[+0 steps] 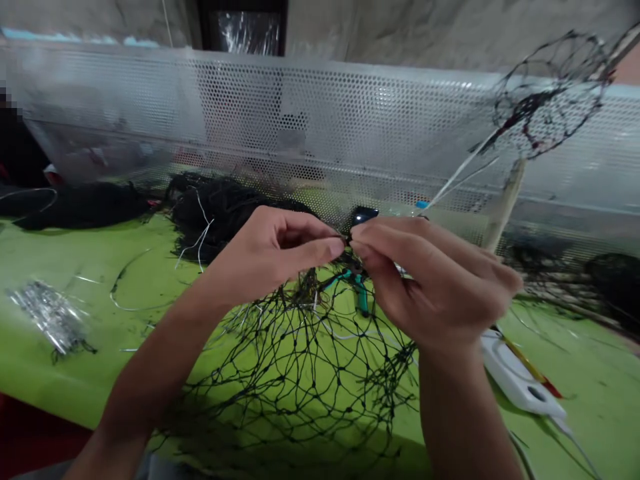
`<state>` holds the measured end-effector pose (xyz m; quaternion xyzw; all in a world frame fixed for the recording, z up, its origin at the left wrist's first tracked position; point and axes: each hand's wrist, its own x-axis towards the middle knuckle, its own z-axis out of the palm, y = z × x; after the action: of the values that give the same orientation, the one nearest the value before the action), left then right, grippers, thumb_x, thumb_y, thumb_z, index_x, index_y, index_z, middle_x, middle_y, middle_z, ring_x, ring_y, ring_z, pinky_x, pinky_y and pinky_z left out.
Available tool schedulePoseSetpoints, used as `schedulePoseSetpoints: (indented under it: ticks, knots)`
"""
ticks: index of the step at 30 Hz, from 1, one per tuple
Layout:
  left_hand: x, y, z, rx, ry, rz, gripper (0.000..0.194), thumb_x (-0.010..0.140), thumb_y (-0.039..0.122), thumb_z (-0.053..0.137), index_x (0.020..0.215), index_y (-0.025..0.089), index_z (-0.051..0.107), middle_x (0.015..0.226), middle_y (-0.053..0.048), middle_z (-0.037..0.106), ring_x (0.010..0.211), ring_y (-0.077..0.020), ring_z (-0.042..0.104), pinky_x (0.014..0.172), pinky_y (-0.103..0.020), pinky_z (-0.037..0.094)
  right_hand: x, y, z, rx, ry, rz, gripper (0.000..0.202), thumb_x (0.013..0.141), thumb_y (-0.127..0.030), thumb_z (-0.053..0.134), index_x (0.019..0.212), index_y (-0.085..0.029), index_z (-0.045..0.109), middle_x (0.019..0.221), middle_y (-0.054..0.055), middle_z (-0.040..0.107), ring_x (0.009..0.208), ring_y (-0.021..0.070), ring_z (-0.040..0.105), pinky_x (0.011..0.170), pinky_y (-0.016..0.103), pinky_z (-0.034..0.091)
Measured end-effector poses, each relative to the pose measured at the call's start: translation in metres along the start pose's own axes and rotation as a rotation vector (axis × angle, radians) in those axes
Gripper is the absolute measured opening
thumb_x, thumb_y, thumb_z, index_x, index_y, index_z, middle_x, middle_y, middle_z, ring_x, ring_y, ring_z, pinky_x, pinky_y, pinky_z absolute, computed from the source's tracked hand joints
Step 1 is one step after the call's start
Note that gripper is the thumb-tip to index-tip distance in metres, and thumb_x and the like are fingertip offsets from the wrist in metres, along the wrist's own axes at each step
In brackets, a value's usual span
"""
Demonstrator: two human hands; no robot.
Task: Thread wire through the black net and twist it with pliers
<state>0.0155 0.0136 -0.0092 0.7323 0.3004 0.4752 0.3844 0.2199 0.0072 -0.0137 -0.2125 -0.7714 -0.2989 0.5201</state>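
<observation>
Your left hand (257, 260) and right hand (435, 283) each pinch thumb to forefinger, fingertips closed on a small dark strand (347, 239). The black net (314, 385) spreads below your fingers; the green-handled tool (361, 297) lies beneath the right fingertips.

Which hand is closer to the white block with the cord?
Right. The right hand is up and left of the white block in the picture, its wrist close beside it; the left hand is farther left, beyond the right hand.
</observation>
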Motion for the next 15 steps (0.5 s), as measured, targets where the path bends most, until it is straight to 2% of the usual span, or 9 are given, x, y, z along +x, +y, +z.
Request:
schedulePoseSetpoints:
  ticks: [3,10,15]
  knots:
    - [0.0021,-0.0004,-0.0049,-0.124,-0.042,0.010,0.030,0.095,0.041,0.069,0.079,0.017,0.076,0.069,0.000,0.067,0.056,-0.0093,0.055,0.052,-0.022,0.044,-0.0005,0.0007,-0.0002,-0.005,0.035,-0.047,0.030,0.087,-0.002,0.070,0.100,-0.028,0.070,0.089,-0.002,0.080,0.075,0.0191,0.077,0.067,0.032,0.061]
    - [0.0065,-0.0015,-0.0069,-0.228,-0.093,-0.032,0.016,0.090,0.030,0.072,0.084,0.017,0.080,0.077,-0.004,0.077,0.063,-0.0123,0.066,0.065,-0.025,0.057,-0.0001,0.0035,0.0008,-0.014,0.004,-0.089,0.029,0.086,-0.004,0.070,0.100,-0.029,0.072,0.088,-0.001,0.081,0.077,0.0208,0.078,0.068,0.035,0.065]
    - [0.0083,-0.0067,-0.0041,-0.328,-0.083,-0.055,0.012,0.088,0.025,0.073,0.088,0.018,0.083,0.083,-0.004,0.081,0.059,-0.0124,0.069,0.061,-0.025,0.058,0.0016,0.0030,0.0019,0.007,-0.017,-0.100,0.028,0.087,-0.003,0.069,0.098,-0.028,0.072,0.086,0.001,0.080,0.078,0.0212,0.078,0.070,0.035,0.065]
